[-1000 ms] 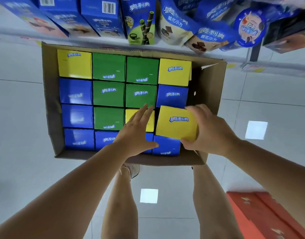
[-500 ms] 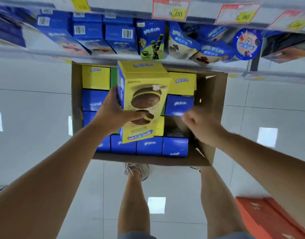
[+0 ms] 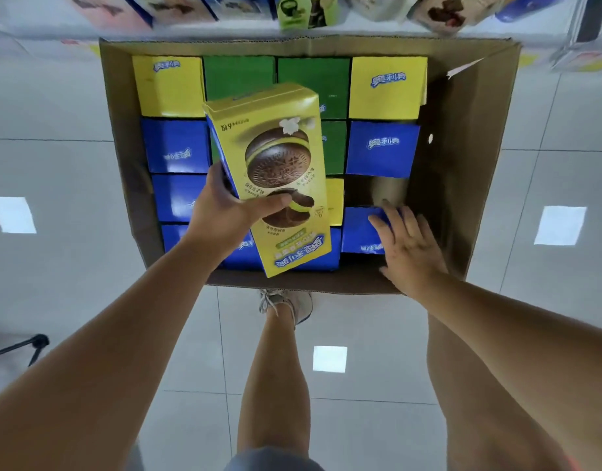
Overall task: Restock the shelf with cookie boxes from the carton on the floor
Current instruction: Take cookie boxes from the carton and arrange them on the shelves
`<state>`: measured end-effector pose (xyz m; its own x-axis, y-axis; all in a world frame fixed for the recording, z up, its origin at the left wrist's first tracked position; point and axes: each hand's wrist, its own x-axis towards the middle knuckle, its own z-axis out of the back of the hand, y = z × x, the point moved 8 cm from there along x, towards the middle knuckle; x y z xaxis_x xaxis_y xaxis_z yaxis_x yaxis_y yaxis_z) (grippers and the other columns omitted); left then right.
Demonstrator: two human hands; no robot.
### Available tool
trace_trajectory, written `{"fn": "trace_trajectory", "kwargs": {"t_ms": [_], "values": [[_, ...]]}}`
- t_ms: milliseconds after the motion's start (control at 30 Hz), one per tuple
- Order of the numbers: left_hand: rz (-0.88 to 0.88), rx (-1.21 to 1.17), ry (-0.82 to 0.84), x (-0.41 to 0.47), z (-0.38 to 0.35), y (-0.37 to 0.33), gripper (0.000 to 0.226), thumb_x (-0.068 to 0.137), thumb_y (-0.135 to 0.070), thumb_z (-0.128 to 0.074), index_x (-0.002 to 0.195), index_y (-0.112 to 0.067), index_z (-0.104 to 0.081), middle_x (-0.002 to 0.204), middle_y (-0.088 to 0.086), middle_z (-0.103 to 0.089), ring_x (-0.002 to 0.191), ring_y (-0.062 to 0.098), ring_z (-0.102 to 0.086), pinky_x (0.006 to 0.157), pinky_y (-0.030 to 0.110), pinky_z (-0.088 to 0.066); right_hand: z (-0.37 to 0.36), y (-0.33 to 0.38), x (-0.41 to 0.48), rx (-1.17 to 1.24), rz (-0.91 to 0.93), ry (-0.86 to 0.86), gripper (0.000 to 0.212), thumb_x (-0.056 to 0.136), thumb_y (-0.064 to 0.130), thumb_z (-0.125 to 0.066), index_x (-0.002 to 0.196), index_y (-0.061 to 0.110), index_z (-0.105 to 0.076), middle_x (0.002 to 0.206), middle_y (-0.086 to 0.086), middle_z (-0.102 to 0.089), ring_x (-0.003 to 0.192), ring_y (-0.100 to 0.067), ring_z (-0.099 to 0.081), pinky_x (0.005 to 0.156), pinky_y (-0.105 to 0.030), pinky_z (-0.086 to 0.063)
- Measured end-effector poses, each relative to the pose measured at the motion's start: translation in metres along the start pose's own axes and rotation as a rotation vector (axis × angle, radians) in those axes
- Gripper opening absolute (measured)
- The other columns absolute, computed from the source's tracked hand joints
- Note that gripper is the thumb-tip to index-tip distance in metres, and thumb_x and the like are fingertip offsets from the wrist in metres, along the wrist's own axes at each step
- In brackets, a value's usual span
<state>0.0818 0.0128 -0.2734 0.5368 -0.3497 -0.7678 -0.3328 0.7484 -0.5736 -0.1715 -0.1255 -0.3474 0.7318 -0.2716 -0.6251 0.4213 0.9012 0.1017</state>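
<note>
A brown carton lies open on the floor, packed with upright yellow, green and blue cookie boxes. My left hand grips a yellow cookie box with a chocolate sandwich cookie printed on its face, held tilted above the carton's middle. My right hand rests with fingers spread on top of a blue box in the near right corner. Just beyond that blue box there is an empty slot in the carton. The shelf with stocked cookie packs runs along the top edge.
Pale tiled floor surrounds the carton. My legs and one grey shoe stand just behind its near wall. A black tripod leg pokes in at the left. Shelf goods hang over the carton's far wall.
The yellow box came out of the carton's right side and passed to my left hand. My right hand has let go and dropped onto the blue box. The view has tilted back down.
</note>
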Motion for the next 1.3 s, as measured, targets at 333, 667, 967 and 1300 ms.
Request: {"fn": "trace_trajectory", "kwargs": {"t_ms": [333, 667, 967, 1300], "values": [[-0.081, -0.025, 0.036, -0.066, 0.020, -0.083, 0.059, 0.064, -0.014, -0.091, 0.109, -0.028, -0.055, 0.097, -0.016, -0.073, 0.088, 0.002, -0.071, 0.074, 0.026, -0.056, 0.150, -0.049, -0.038, 0.569, -0.208, -0.030, 0.089, 0.066, 0.031, -0.081, 0.142, 0.031, -0.035, 0.129, -0.001, -0.031, 0.119, -0.017, -0.032, 0.088, -0.036, -0.049], [-0.474, -0.070, 0.046, -0.281, 0.116, -0.346, 0.083, 0.062, -0.020, -0.093, 0.133, -0.026, -0.050, 0.111, -0.012, -0.071, 0.096, -0.004, -0.068, 0.075, 0.015, -0.054, 0.501, -0.055, -0.212, 0.972, -0.068, -0.405, 0.081, 0.066, 0.024, -0.085, 0.132, 0.048, -0.045, 0.122, 0.006, -0.036, 0.112, -0.002, -0.046, 0.088, -0.018, -0.040], [-0.918, -0.106, -0.095, -0.486, 0.244, -0.536, 0.076, 0.063, -0.028, -0.088, 0.130, -0.030, -0.050, 0.112, -0.010, -0.068, 0.088, -0.008, -0.067, 0.064, 0.010, -0.052, 0.749, -0.026, -0.389, 1.126, 0.165, -0.943, 0.057, 0.073, 0.016, -0.081, 0.122, 0.037, -0.059, 0.123, 0.016, -0.053, 0.100, 0.019, -0.050, 0.075, -0.003, -0.043], [-1.098, -0.148, -0.190, -0.597, 0.314, -0.610, 0.083, 0.049, -0.052, -0.091, 0.122, -0.036, -0.055, 0.110, -0.012, -0.071, 0.101, 0.011, -0.069, 0.087, 0.036, -0.053, 0.879, -0.011, -0.484, 1.097, 0.357, -1.195, 0.053, 0.062, 0.039, -0.086, 0.111, 0.038, -0.065, 0.115, 0.007, -0.066, 0.112, -0.018, -0.060, 0.098, -0.046, -0.049]]}}
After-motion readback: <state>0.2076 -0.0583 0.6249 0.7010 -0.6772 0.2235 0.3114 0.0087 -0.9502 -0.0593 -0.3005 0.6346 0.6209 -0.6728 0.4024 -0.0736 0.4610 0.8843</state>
